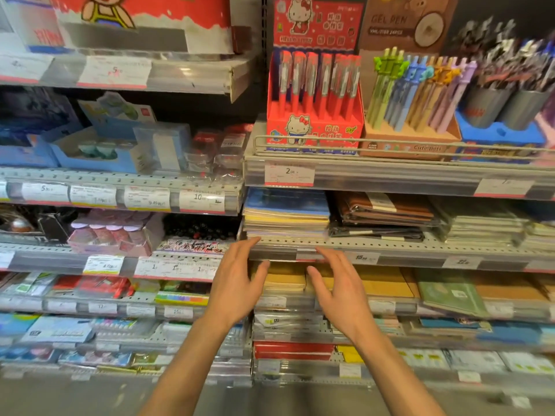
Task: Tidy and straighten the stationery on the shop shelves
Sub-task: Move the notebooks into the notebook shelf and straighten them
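While both hands are raised in front of the shelves, nothing is grasped; the left hand (237, 283) and the right hand (339, 291) are spread, fingers loose, palms turned toward each other. The stack of notebooks (286, 216) lies flat just above both hands, its long axis running across the shelf edge (390, 244); the left fingertips are seen almost at the stack's lower front corner, so the left hand is judged the nearer. Just below the stack, yellow pads (280, 276) show between the hands. Above the stack, a price tag (289, 174) can be read as "2.00"; above that tag a red pen box (313, 115) bears a cartoon cat, and right of it a brown box (411, 145) shows "GEL PEN".
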The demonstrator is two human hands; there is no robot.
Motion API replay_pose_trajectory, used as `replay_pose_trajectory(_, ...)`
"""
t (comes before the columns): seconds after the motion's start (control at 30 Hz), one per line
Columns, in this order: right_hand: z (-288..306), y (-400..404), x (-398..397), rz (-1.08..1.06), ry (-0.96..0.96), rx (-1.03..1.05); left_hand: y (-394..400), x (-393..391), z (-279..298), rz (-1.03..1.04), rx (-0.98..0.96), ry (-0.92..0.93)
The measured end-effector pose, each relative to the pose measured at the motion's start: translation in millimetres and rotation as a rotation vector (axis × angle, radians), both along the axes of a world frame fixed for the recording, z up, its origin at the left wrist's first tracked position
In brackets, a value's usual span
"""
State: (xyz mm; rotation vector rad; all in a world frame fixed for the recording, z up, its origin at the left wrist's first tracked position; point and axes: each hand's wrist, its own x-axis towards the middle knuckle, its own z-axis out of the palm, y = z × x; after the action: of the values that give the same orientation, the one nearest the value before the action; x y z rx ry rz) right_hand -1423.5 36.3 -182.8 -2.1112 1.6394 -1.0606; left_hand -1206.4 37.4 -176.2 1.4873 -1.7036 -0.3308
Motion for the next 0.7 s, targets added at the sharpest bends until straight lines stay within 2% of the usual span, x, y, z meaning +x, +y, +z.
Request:
replay_pose_trajectory(0.13, -38.6, 27.3, -17.5, -0.153, -0.212, 0.236, 8.4, 3.7, -43.3, 0.025, 0.168, 0.137)
replay_pose_trajectory(0.27, -73.5, 51.2, -49.8, -0.27, -0.263, 0.339, 19.6, -4.2, -76.5, 0.048, 0.338, 0.295)
replay_pose_trajectory(0.47, -87.0, 48.4, -101.0, -0.342, -0.277, 0.381, 19.4, -41.9, -88.8, 0.039, 0.343, 0.266)
replay_pose_trajectory(0.7, -87.4, 25.3, -184.2, -0.301, -0.352, 0.389, 0.9, -145.5, -82.8, 0.039, 0.358, 0.265)
